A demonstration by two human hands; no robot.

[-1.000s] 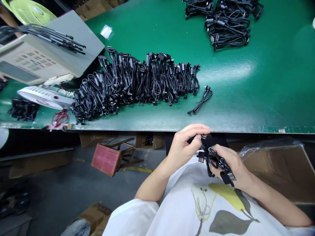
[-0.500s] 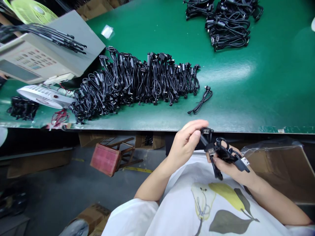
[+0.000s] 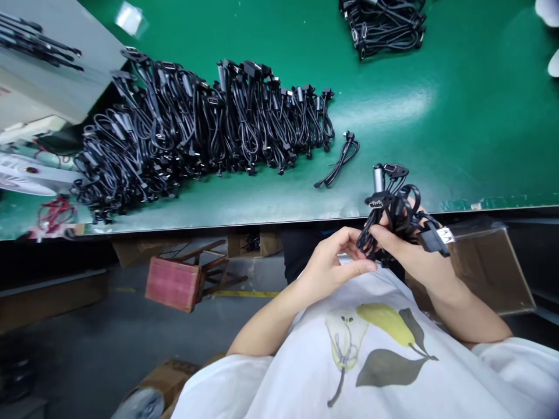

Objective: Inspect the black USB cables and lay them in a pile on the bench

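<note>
My right hand (image 3: 406,250) grips a bunch of coiled black cables (image 3: 399,203) just in front of the table edge. Their plugs and thick barrel pieces point up and away from me, and one flat plug with a white label sticks out at the right. My left hand (image 3: 338,262) has its fingers and thumb about the lower looped end of the same bunch. A single folded black cable (image 3: 338,163) lies alone on the green table (image 3: 279,203). To its left stretches a long row of bundled black cables (image 3: 209,122).
Another pile of black cables (image 3: 384,26) lies at the far side. At the left are a grey machine (image 3: 87,52), a white fan (image 3: 30,174) and red wires (image 3: 56,215). Below the table stand a red-topped stool (image 3: 172,284) and a cardboard box (image 3: 491,267) at my right.
My hands and the bunch have come up nearer the table edge, and its plugs now point away from me. My left hand has shifted from the plug end to the lower loops. The view has moved right.
</note>
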